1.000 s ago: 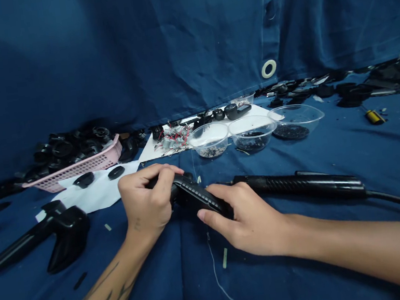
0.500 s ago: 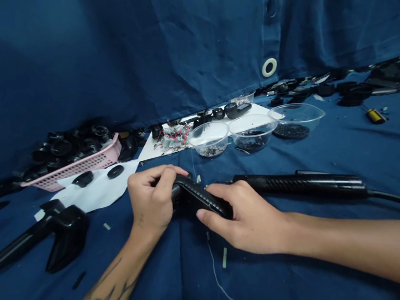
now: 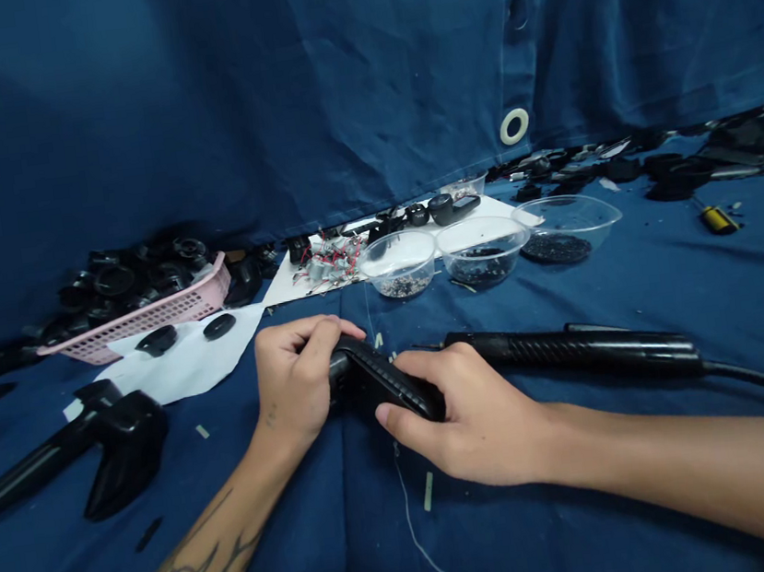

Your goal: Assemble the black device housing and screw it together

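Note:
A black plastic part (image 3: pixel 386 376) with a ribbed edge is held between both hands above the blue cloth. My left hand (image 3: pixel 299 375) is closed round its left end, thumb on top. My right hand (image 3: pixel 472 419) grips its lower right end between thumb and fingers. Just behind my right hand lies a black electric screwdriver (image 3: pixel 592 353) with a cable running off to the right. On the left rests a black housing with a handle (image 3: pixel 127 447). The far side of the held part is hidden.
A pink basket (image 3: pixel 149 315) heaped with black parts stands at the back left. Clear cups (image 3: pixel 400 270) of small pieces line the back centre, near wired motors (image 3: pixel 330 260). A yellow-handled tool (image 3: pixel 718 219) and black scraps lie at the right.
My left hand has shifted slightly to the right on the black part. My right hand has hardly moved.

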A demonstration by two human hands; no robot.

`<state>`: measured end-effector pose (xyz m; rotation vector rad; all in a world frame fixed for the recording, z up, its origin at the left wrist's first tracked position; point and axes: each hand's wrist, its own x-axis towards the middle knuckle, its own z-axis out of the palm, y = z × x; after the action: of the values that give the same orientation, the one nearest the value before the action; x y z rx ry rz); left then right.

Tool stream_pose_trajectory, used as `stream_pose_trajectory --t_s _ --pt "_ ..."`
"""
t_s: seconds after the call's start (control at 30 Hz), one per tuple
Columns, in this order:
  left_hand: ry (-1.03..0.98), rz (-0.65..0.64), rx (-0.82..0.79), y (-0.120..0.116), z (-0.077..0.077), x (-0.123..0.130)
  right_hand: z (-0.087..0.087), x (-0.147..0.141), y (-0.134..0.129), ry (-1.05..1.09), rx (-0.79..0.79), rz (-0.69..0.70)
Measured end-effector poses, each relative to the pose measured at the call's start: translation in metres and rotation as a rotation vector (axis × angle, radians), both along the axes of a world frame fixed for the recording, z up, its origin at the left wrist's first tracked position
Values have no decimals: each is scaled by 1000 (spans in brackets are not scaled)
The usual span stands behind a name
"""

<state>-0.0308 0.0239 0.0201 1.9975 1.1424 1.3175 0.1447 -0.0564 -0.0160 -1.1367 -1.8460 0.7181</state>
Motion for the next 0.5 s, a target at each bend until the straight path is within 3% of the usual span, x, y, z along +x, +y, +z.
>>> stream_pose_trajectory --t_s 0.5 --pt "-16 26 -17 -1 -3 0 1 0 0 -8 -36 -13"
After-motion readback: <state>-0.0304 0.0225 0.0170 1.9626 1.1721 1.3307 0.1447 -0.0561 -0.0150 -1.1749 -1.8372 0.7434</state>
